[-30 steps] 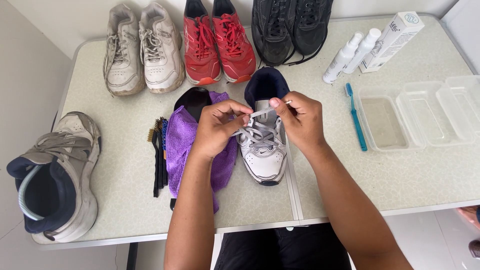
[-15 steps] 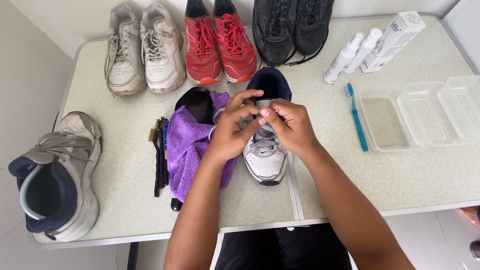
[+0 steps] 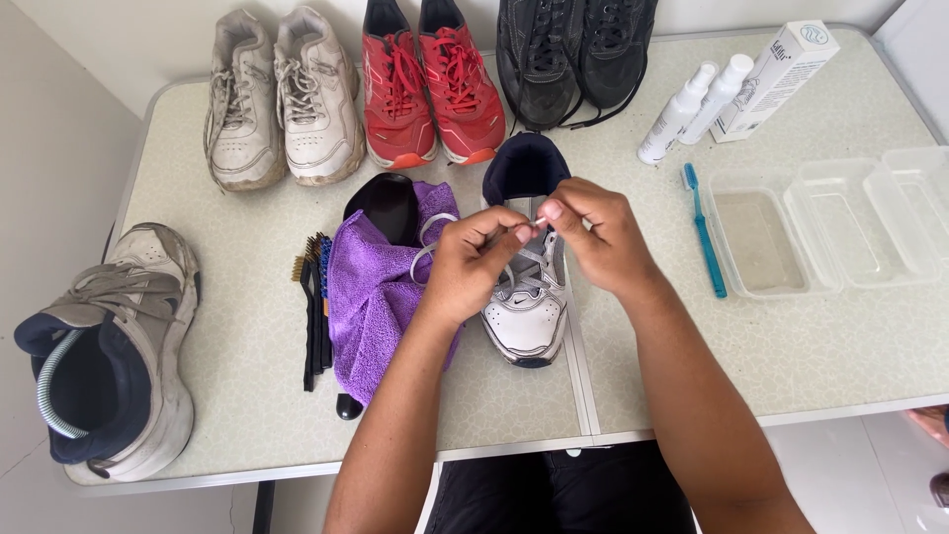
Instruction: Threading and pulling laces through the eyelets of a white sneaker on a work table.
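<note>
Now the two hands are close together over the white shoe (image 3: 524, 314), closer than they were a second ago, when they held the lace ends wide apart. Half a second ago they were bunched tight on top of the shoe. Since then they have opened up a little, and a loop of lace (image 3: 431, 242) now sticks out to the left of the shoe, over the purple cloth (image 3: 371, 297). That looks like the lace is being worked into a bow or a knot, though I cannot tell which.

The left hand (image 3: 470, 267) pinches the lace between thumb and fingers. The right hand (image 3: 593, 232) also pinches a bit of lace, with its fingertips touching those of the left hand.

The white shoe sits in the middle of the worktop (image 3: 811, 346). Its long side runs from near the person to far away. The toe points toward the person, and the dark blue heel opening points away, toward the red shoes (image 3: 427, 84).

The purple cloth lies just left of the white shoe, touching it. The brushes (image 3: 314, 311) lie further left. The blue toothbrush (image 3: 704, 232) lies right of the shoe, well apart.
</note>
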